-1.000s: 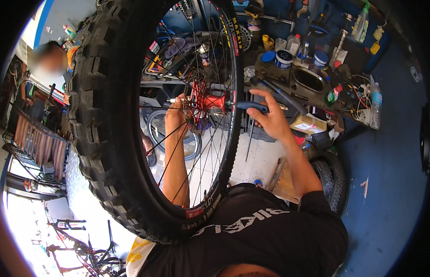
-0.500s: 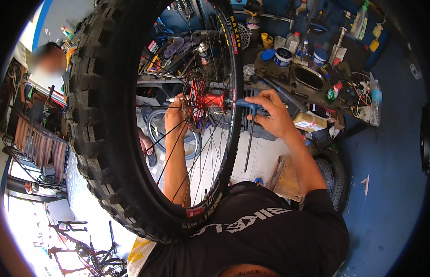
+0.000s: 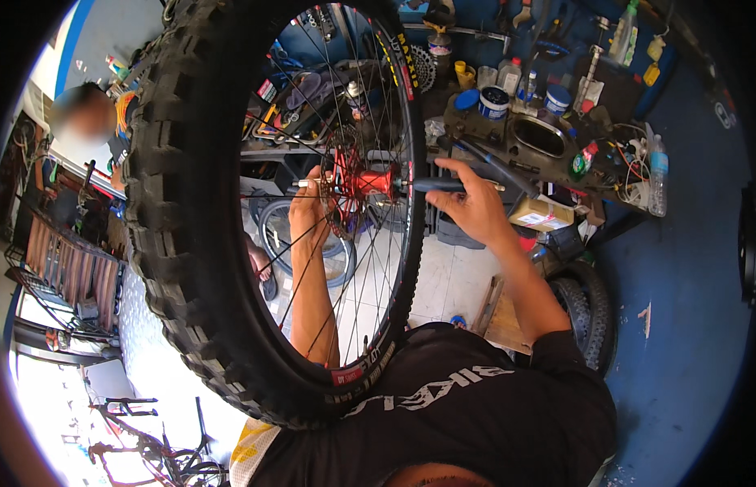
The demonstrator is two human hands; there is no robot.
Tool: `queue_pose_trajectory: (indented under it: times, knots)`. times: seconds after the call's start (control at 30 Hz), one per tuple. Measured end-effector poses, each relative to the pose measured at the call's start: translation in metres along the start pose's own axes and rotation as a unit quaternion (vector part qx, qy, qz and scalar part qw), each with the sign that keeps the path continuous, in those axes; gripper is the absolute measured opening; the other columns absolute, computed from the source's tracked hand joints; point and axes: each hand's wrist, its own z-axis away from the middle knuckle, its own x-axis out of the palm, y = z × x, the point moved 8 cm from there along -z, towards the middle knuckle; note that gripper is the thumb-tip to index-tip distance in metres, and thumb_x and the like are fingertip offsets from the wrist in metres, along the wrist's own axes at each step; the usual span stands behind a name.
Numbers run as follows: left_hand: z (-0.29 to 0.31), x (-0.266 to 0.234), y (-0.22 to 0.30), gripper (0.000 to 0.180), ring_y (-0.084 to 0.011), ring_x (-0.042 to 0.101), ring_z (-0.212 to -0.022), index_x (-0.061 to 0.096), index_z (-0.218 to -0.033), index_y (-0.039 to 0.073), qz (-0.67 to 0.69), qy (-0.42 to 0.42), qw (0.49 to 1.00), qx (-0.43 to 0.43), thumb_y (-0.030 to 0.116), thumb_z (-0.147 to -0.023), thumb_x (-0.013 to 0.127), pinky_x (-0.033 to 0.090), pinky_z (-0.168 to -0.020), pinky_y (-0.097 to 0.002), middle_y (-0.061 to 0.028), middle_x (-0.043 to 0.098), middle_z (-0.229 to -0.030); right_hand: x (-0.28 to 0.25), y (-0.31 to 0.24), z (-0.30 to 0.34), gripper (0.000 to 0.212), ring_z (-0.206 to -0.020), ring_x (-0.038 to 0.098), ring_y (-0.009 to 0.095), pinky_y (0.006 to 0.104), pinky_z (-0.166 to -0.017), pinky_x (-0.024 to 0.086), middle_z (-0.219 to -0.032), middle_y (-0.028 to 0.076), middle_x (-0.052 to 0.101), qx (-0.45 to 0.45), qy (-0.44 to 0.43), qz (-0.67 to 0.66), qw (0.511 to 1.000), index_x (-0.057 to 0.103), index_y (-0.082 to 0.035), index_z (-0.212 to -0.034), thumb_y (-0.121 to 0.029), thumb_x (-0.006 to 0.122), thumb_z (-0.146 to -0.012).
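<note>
A bicycle wheel (image 3: 183,203) with a thick knobbly black tyre stands upright before me. At its middle is a red hub (image 3: 374,183) with a brake disc beside it and thin black spokes around it. My left hand (image 3: 307,213) is closed at the hub's left end, pinching a short pale metal rod (image 3: 316,183), likely the axle end; spokes partly cover the fingers. On the hub's right side a blue T-handle hex wrench (image 3: 435,185) sits in line with the axle, its handle blurred. My right hand (image 3: 475,201) is around it, thumb and forefinger apart.
A workbench (image 3: 508,134) at the back carries tubs, bottles and tools. Spare tyres (image 3: 585,312) lean beside a wooden stool (image 3: 504,321) at right. A person (image 3: 84,118) is at far left, near a slatted wooden bench (image 3: 65,252). Another person's foot (image 3: 263,264) shows through the spokes.
The wrench has turned; its long arm no longer hangs down. My right hand's fingers have spread apart from the handle. My left hand stays at the hub.
</note>
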Motion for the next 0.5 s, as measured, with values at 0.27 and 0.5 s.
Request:
queue_pose_trajectory:
  times: [0.27, 0.5]
  knots:
    - [0.001, -0.012, -0.001, 0.046, -0.0159, 0.070, -0.102, 0.052, -0.146, 0.001, -0.024, 0.024, 0.999, 0.000, 0.028, -0.110, 0.060, 0.058, -0.077, -0.0289, -0.0116, 0.070, -0.132, -0.012, -0.008, 0.005, 0.038, -0.096, 0.071, 0.025, 0.0333, -0.076, 0.056, -0.111, 0.011, 0.071, -0.110, 0.035, 0.101, 0.988, 0.070, -0.006, -0.124, -0.012, 0.083, -0.088]
    - [-0.002, -0.020, -0.004, 0.039, -0.0157, 0.070, -0.101, 0.055, -0.139, 0.006, -0.016, 0.014, 1.000, -0.012, 0.029, -0.109, 0.060, 0.057, -0.073, -0.0277, -0.0107, 0.071, -0.129, -0.010, -0.003, 0.000, 0.035, -0.103, 0.070, 0.030, 0.0381, -0.087, 0.056, -0.113, 0.010, 0.073, -0.094, 0.010, 0.063, 0.994, 0.073, -0.005, -0.117, -0.013, 0.085, -0.086]
